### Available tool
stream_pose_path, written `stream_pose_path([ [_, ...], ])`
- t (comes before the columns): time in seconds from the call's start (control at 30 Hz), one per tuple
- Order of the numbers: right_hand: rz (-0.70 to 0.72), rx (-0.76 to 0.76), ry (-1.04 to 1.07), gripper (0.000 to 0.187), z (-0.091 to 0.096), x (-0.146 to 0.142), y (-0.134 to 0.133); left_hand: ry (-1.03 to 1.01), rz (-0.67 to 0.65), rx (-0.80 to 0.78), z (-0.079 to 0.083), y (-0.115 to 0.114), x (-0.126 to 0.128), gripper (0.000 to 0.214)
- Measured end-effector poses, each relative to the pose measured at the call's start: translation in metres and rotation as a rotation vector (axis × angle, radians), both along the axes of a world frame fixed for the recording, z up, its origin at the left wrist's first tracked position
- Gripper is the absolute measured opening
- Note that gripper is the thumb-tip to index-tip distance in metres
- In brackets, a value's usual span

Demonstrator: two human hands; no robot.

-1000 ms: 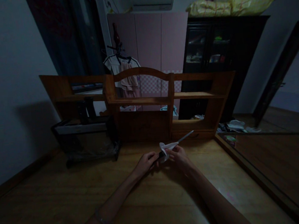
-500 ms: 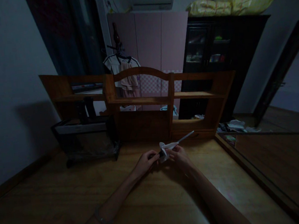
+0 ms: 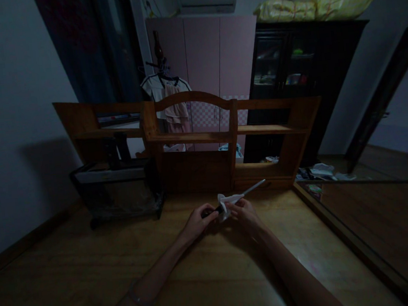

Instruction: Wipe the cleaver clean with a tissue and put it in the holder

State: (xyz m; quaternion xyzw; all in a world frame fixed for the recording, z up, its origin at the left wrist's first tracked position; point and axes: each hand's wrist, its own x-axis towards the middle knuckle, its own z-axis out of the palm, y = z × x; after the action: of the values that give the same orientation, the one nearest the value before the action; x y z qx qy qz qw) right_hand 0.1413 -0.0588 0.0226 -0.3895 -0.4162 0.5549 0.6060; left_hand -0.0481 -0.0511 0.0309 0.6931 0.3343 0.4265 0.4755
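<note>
Over the wooden tabletop (image 3: 201,273), both of my hands are at a slim tool (image 3: 255,186) with a dark handle and a long, thin, greyish shaft, perhaps a screwdriver. My left hand (image 3: 199,221), fingers closed, grips the dark handle (image 3: 219,210). A crumpled white tissue or thin cloth (image 3: 226,202) is wrapped about the tool beside the handle. My right hand (image 3: 245,214) pinches this white piece around the shaft. The shaft's tip points up and right, away from me. Dim light hides the exact kind of tool.
A wooden shelf unit (image 3: 195,137) stands along the table's far edge. At the left is a black box-like appliance or rack (image 3: 121,192) with dark upright parts. A raised wooden edge (image 3: 342,236) runs down the right side. Pink wardrobe doors (image 3: 204,61) stand behind.
Almost nothing differs. The left fingers have shifted slightly on the dark handle; the tool and white piece keep nearly the same place.
</note>
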Motion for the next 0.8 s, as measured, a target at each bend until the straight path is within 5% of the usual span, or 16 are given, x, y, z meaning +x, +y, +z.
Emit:
stream_pose_path([
  [0.8, 0.005, -0.01, 0.032, 0.034, 0.0014, 0.0007, 0.0008, 0.055, 0.042, 0.101, 0.0055, -0.0041, -0.002, 0.025],
])
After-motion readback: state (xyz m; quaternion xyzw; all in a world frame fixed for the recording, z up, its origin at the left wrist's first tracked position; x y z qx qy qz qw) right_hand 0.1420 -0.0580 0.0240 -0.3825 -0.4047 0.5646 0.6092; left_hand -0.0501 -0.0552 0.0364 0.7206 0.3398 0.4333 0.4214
